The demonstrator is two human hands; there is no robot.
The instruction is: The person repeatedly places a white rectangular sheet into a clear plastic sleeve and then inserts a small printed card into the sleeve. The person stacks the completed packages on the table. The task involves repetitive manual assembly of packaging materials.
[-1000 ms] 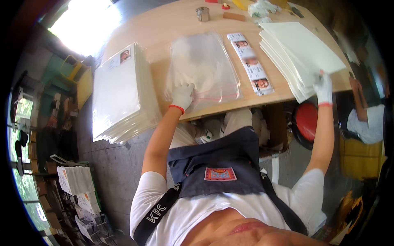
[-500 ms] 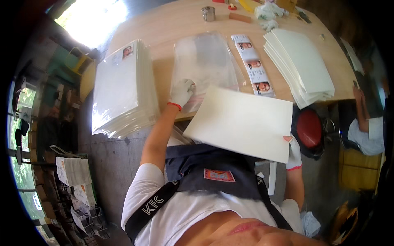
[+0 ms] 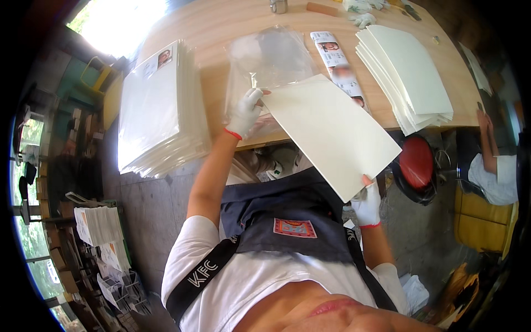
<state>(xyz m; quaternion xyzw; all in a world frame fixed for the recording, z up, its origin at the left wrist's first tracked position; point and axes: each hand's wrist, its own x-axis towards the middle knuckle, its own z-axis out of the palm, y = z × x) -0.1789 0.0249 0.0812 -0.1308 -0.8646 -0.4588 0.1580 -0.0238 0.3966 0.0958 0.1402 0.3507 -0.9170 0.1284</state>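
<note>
My right hand (image 3: 367, 206), in a white glove with the fingertips bare, grips the near corner of a white board (image 3: 334, 130). The board hangs at a slant over the table's front edge, its far end lying over the clear plastic bags (image 3: 271, 58). My left hand (image 3: 246, 112), gloved too, is closed at the mouth of the top bag, where a bit of film stands up at the fingers. One corner of the board is right beside those fingertips; whether they touch it I cannot tell.
Left on the wooden table (image 3: 215, 61) stands a tall stack of bagged boards (image 3: 149, 110). To the right are a strip of printed labels (image 3: 334, 61) and a fanned pile of white boards (image 3: 406, 77). A red stool (image 3: 416, 163) and another person's arm (image 3: 487, 138) are farther right.
The board has turned and swung its far end up over the bags. My right hand moved left with it. My left hand shifted slightly, and film now rises at its fingers.
</note>
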